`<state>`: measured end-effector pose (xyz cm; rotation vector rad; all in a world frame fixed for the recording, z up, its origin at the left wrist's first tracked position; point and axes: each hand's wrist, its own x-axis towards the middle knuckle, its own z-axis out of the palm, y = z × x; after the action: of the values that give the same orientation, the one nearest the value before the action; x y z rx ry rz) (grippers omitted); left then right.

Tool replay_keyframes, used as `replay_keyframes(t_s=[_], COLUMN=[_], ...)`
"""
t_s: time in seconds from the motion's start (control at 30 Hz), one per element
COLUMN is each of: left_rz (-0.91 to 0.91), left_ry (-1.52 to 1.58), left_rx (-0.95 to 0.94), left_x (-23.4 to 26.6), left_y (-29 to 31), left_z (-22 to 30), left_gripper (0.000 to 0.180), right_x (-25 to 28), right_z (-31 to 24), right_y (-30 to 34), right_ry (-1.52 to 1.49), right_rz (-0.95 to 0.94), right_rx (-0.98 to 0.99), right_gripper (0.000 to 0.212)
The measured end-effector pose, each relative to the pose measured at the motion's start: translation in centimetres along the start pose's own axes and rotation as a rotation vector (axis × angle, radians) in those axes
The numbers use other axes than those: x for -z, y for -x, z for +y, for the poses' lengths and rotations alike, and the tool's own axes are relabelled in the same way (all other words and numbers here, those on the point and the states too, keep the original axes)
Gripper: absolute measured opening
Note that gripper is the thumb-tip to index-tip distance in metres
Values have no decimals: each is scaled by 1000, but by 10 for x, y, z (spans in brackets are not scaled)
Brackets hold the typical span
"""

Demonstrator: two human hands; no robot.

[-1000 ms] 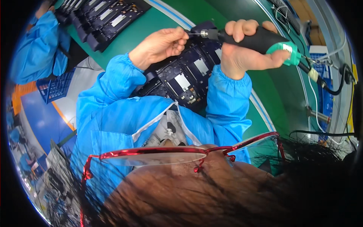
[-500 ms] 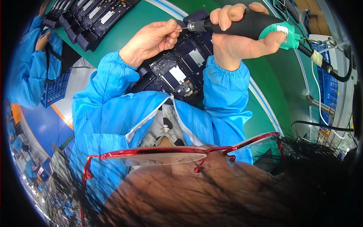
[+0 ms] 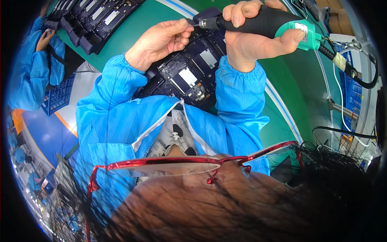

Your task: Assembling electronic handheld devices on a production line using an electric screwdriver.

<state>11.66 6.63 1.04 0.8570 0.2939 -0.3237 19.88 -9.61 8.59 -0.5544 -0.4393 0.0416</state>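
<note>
In my right hand (image 3: 244,52) is a black and green electric screwdriver (image 3: 264,23), gripped round its body with the thumb along the green end. Its bit points left. My left hand (image 3: 159,44) is closed in a pinch at the bit's tip; whatever sits between thumb and forefinger is too small to make out. Below both hands lie dark electronic units (image 3: 177,68) with white rectangular parts and exposed boards, partly covered by my left hand and sleeves.
More dark units (image 3: 94,30) stand in a row at the far left on the green work surface (image 3: 133,34). A co-worker's blue sleeve (image 3: 30,72) and hand are beside them, above a blue basket (image 3: 58,94). The screwdriver's cable (image 3: 326,52) runs right among wires.
My hands and the screwdriver have shifted very slightly up, the left hand also a little to the left. The co-worker's hand has moved a bit.
</note>
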Motion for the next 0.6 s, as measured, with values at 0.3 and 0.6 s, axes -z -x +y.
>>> replay_keyframes(t_s=[0.3, 0.6], left_rz=[20, -10], left_ry=[28, -22], left_rx=[-19, -52], left_x=[-2, -1], left_y=[0, -1], left_z=[0, -4], left_gripper=[26, 29], right_x=[-22, -1], right_z=[-9, -1], right_y=[2, 0], right_ry=[2, 48], right_rz=[28, -28], right_rx=[-15, 27], right_gripper=[62, 62])
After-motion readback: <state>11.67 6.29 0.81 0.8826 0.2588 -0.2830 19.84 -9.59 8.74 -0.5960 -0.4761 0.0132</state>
